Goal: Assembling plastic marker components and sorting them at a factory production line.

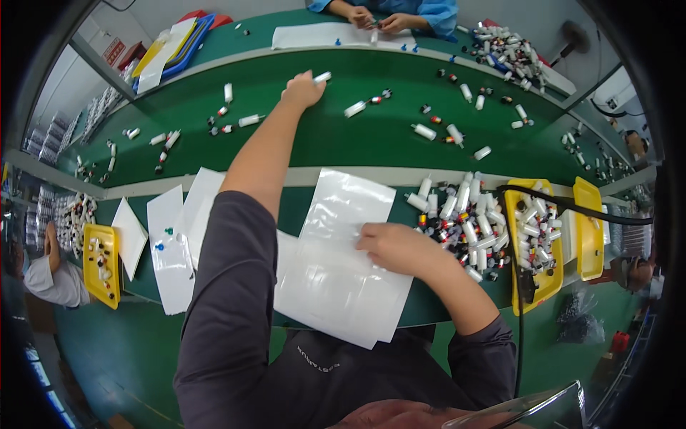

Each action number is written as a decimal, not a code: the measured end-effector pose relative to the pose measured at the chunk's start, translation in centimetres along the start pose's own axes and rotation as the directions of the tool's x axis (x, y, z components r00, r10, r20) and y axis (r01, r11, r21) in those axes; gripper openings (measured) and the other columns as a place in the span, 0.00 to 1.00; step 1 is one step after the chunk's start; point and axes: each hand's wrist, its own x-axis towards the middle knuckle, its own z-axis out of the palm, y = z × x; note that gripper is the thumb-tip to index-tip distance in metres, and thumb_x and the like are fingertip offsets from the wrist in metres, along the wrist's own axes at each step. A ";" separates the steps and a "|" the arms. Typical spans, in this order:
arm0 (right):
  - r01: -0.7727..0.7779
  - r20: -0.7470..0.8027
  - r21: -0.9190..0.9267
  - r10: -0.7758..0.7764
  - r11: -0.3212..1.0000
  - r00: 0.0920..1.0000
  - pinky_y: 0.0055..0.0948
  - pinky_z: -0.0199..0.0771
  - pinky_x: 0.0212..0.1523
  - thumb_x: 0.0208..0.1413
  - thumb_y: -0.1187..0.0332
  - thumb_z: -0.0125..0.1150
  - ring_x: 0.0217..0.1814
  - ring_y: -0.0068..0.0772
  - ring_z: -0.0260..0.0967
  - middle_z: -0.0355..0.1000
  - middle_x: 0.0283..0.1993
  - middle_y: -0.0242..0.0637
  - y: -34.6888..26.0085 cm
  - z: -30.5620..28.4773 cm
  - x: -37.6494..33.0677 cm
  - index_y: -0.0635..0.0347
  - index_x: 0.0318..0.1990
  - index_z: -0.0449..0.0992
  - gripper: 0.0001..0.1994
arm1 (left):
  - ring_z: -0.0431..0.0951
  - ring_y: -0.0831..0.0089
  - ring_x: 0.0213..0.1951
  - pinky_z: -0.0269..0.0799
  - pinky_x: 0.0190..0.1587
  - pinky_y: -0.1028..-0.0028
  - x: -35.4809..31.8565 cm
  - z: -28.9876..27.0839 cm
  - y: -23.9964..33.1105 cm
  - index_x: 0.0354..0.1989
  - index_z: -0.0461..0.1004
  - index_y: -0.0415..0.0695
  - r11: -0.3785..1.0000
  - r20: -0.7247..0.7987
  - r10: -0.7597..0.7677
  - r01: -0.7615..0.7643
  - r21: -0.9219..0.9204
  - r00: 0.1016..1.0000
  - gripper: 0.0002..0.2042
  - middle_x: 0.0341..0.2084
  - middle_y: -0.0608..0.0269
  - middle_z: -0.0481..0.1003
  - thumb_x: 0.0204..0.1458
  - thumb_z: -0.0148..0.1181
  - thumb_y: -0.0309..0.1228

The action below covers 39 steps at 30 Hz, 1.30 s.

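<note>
My left arm reaches far across the green conveyor belt [321,143]. At its end my left hand [303,91] is closed on a small white cylinder [323,77], which sticks out past the fingers on the right. My right hand [397,247] rests over overlapping white glossy sheets [336,279] in front of me, fingers curled together and pointing left. Whatever may be under those fingers is hidden. Just right of it lies a heap of white cylinders [468,222] mixed with small black, red and yellow parts.
More white cylinders [424,131] and small dark parts lie scattered along the belt. A yellow tray [544,289] filled with such parts stands at the right, crossed by a black cable [572,206]. Another yellow tray [101,236] is at the left. Across the belt a co-worker's hands [376,21] handle a part.
</note>
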 end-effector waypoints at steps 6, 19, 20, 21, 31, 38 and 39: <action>0.015 -0.049 -0.127 -0.021 0.992 0.999 0.40 0.79 0.40 0.50 0.74 0.56 0.39 0.44 0.76 0.70 0.33 0.41 -0.2 1.3 0.4 0.63 0.24 0.74 0.05 | 0.80 0.65 0.35 0.76 0.40 0.68 -1.5 0.8 -0.7 0.54 0.72 0.44 0.941 -0.313 0.077 -0.173 -0.291 0.947 0.20 0.32 0.57 0.78 0.61 0.56 0.45; 0.174 -0.011 -0.104 -0.176 0.979 0.984 0.38 0.76 0.50 0.44 0.76 0.58 0.46 0.43 0.73 0.72 0.41 0.41 1.6 0.5 -0.1 0.64 0.35 0.78 0.08 | 0.66 0.81 0.18 0.63 0.23 0.78 -29.2 -0.6 5.7 0.53 0.70 0.42 0.144 0.485 0.210 0.464 -0.874 0.849 0.18 0.21 0.68 0.68 0.69 0.45 0.45; 0.131 -0.032 -0.070 -0.133 0.989 0.991 0.38 0.76 0.50 0.45 0.75 0.59 0.45 0.43 0.73 0.71 0.41 0.41 1.6 0.4 -0.2 0.64 0.35 0.78 0.08 | 0.67 0.80 0.19 0.65 0.23 0.78 -29.2 -0.5 6.0 0.53 0.70 0.41 0.109 0.472 0.174 0.459 -0.882 0.864 0.19 0.22 0.67 0.69 0.69 0.45 0.45; 0.087 -0.053 -0.036 -0.089 0.996 0.995 0.38 0.76 0.49 0.47 0.75 0.61 0.45 0.43 0.73 0.71 0.41 0.40 1.7 0.5 -0.5 0.64 0.35 0.77 0.07 | 0.67 0.80 0.20 0.67 0.24 0.77 -29.3 -0.4 6.2 0.53 0.70 0.40 0.075 0.459 0.138 0.452 -0.889 0.878 0.19 0.24 0.66 0.69 0.69 0.46 0.45; -0.073 -0.310 0.030 0.078 0.997 0.947 0.39 0.72 0.45 0.51 0.71 0.65 0.42 0.41 0.70 0.69 0.39 0.38 0.4 1.9 -2.8 0.62 0.34 0.76 0.06 | 0.71 0.77 0.23 0.79 0.34 0.69 -29.6 0.0 6.2 0.57 0.66 0.40 0.000 0.419 0.101 0.421 -0.907 0.903 0.21 0.26 0.63 0.70 0.70 0.42 0.45; -0.187 -0.351 -0.119 0.135 0.975 0.927 0.41 0.68 0.43 0.51 0.72 0.63 0.41 0.43 0.69 0.69 0.39 0.39 -0.8 2.9 -2.7 0.61 0.35 0.72 0.07 | 0.73 0.75 0.25 0.81 0.39 0.64 -29.3 0.4 6.0 0.58 0.63 0.41 -0.061 0.425 0.106 0.433 -0.899 0.899 0.20 0.29 0.61 0.71 0.72 0.37 0.45; -0.160 -0.373 -0.148 0.095 0.976 0.923 0.41 0.69 0.43 0.50 0.73 0.64 0.40 0.43 0.69 0.70 0.39 0.40 -0.9 2.8 -2.8 0.61 0.35 0.72 0.07 | 0.73 0.75 0.26 0.81 0.40 0.63 -29.3 0.4 6.0 0.58 0.63 0.41 -0.066 0.425 0.110 0.434 -0.899 0.898 0.21 0.30 0.61 0.71 0.72 0.37 0.45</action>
